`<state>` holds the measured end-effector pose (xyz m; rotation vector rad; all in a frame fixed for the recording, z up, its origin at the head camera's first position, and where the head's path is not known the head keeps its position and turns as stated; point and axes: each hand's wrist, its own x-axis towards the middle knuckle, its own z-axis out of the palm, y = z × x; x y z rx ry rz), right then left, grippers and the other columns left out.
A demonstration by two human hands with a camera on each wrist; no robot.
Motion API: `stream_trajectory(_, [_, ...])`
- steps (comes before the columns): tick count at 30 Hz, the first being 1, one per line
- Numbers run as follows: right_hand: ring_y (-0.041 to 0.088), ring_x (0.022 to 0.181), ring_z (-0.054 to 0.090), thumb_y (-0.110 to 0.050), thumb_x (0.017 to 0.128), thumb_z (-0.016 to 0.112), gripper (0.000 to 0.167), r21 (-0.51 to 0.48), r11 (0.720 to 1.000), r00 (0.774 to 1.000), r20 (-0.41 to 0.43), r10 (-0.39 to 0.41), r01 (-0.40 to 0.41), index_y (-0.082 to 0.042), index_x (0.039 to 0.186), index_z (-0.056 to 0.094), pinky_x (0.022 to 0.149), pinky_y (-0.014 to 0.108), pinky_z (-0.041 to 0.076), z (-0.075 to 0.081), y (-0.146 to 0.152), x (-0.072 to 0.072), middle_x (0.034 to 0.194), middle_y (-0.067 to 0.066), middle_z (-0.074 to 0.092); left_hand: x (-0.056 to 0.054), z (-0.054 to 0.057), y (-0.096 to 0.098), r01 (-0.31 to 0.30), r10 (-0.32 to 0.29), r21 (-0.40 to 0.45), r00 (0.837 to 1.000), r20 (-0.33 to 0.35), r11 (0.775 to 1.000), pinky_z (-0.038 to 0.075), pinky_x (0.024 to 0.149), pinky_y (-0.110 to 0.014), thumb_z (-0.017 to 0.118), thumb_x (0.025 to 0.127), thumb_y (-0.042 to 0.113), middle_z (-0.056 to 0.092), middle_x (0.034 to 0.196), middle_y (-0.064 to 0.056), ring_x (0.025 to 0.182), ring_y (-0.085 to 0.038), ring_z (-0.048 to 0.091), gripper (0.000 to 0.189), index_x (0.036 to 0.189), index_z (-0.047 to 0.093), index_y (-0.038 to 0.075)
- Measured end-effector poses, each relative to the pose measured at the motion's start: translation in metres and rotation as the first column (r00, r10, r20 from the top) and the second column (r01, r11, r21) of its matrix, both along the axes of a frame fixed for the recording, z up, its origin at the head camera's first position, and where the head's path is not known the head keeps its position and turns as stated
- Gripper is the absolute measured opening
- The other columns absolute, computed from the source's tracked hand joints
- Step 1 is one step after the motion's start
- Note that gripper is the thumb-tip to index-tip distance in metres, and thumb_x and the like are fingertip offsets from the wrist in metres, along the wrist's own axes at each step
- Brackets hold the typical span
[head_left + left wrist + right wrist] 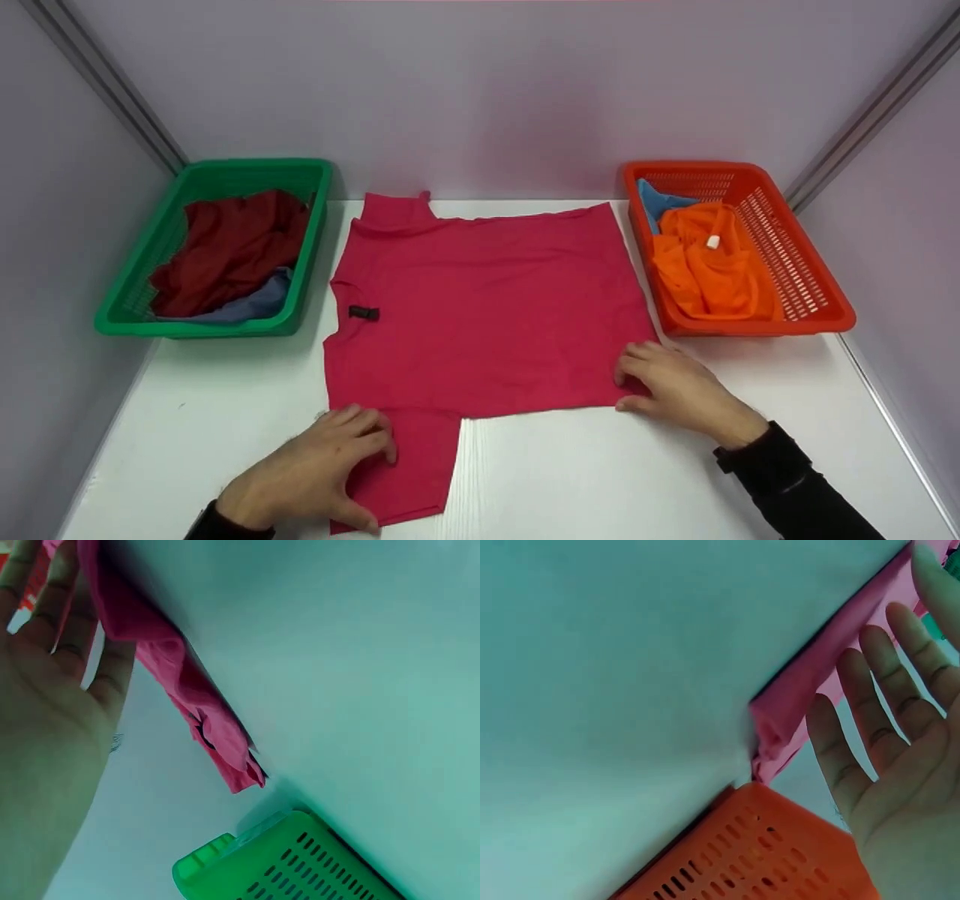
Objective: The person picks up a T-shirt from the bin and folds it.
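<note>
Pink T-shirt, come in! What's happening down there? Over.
Left hand at near sleeve, right hand at hem. Pink T-shirt spread flat. Red basket close beside hem.

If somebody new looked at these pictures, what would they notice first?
Probably the big pink shirt, spread across the white table, with the left hand at its near sleeve and the right hand at its near right corner. Next, the green basket on the left with dark red cloth, and the red basket on the right with orange cloth.
</note>
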<state>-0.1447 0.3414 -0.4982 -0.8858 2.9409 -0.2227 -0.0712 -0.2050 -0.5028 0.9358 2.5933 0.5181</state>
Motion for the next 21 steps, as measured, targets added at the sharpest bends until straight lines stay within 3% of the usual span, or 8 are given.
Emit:
stream_trajectory(3, [0.017, 0.101, 0.062, -0.036, 0.096, 0.099, 0.026, 0.003, 1.0, 0.999, -0.047, 0.028, -0.027, -0.026, 0.097, 0.075, 0.091, 0.048, 0.057, -0.002, 0.001, 0.001, 0.102, -0.01, 0.067, 0.003, -0.003, 0.002, 0.017, -0.017, 0.008, 0.999, -0.029, 1.0, 0.054, 0.113, -0.053, 0.105, 0.08, 0.061, 0.061, 0.142, 0.017, 0.133, -0.009, 0.053, 0.058, 0.124, 0.071, 0.042])
stream_trajectory(8, [0.019, 0.099, 0.064, -0.027, 0.099, 0.097, 0.024, 0.012, 1.0, 0.992, -0.119, 0.03, -0.029, -0.024, 0.096, 0.073, 0.085, 0.043, 0.058, -0.006, -0.003, 0.002, 0.1, -0.007, 0.067, 0.001, -0.006, 0.004, 0.035, -0.032, 0.014, 0.986, -0.165, 0.999, 0.054, 0.107, -0.045, 0.095, 0.092, 0.029, 0.066, 0.129, 0.016, 0.119, -0.006, 0.056, 0.027, 0.109, 0.075, 0.036])
stream_trajectory(10, [0.019, 0.097, 0.065, -0.025, 0.099, 0.096, 0.024, 0.017, 1.0, 0.99, -0.142, 0.016, -0.013, -0.023, 0.097, 0.072, 0.084, 0.042, 0.059, -0.007, -0.006, 0.002, 0.098, -0.007, 0.069, -0.003, -0.005, 0.004, 0.033, -0.033, -0.002, 0.981, -0.192, 0.999, 0.058, 0.109, -0.046, 0.093, 0.094, 0.025, 0.071, 0.126, 0.014, 0.116, -0.008, 0.061, 0.022, 0.107, 0.077, 0.033])
stream_trajectory(12, [0.018, 0.093, 0.067, -0.024, 0.099, 0.095, 0.023, 0.011, 1.0, 0.986, -0.166, -0.003, 0.005, -0.023, 0.098, 0.072, 0.083, 0.042, 0.06, -0.007, -0.008, 0.002, 0.095, -0.007, 0.069, -0.007, -0.002, 0.004, 0.017, -0.018, -0.006, 0.98, -0.196, 1.0, 0.062, 0.104, -0.044, 0.091, 0.097, 0.023, 0.074, 0.118, 0.014, 0.108, -0.008, 0.064, 0.019, 0.107, 0.076, 0.031])
stream_trajectory(15, [0.016, 0.084, 0.069, -0.021, 0.097, 0.095, 0.023, -0.015, 0.999, 0.976, -0.214, -0.039, 0.037, -0.022, 0.098, 0.072, 0.077, 0.041, 0.061, -0.007, -0.012, 0.001, 0.088, -0.007, 0.072, -0.014, 0.007, 0.001, -0.051, 0.057, 0.036, 0.981, -0.186, 0.998, 0.064, 0.088, -0.036, 0.09, 0.101, 0.021, 0.071, 0.097, 0.016, 0.088, -0.003, 0.063, 0.021, 0.109, 0.072, 0.028])
stream_trajectory(17, [0.016, 0.078, 0.072, -0.018, 0.095, 0.096, 0.023, -0.032, 0.998, 0.967, -0.249, -0.052, 0.046, -0.021, 0.098, 0.073, 0.073, 0.039, 0.062, -0.006, -0.015, 0.001, 0.085, -0.006, 0.074, -0.017, 0.013, -0.001, -0.114, 0.132, 0.099, 0.971, -0.202, 0.989, 0.059, 0.077, -0.028, 0.088, 0.104, 0.017, 0.066, 0.087, 0.018, 0.079, 0.003, 0.057, 0.023, 0.111, 0.069, 0.026])
stream_trajectory(21, [0.019, 0.082, 0.079, -0.01, 0.094, 0.095, 0.024, -0.058, 0.997, 0.958, -0.279, -0.062, 0.048, -0.018, 0.104, 0.076, 0.073, 0.037, 0.067, -0.003, -0.02, -0.001, 0.091, -0.002, 0.081, -0.024, 0.025, -0.005, -0.21, 0.273, 0.232, 0.919, -0.286, 0.95, 0.065, 0.078, -0.026, 0.085, 0.107, 0.008, 0.072, 0.094, 0.013, 0.083, 0.004, 0.063, 0.026, 0.123, 0.07, 0.021])
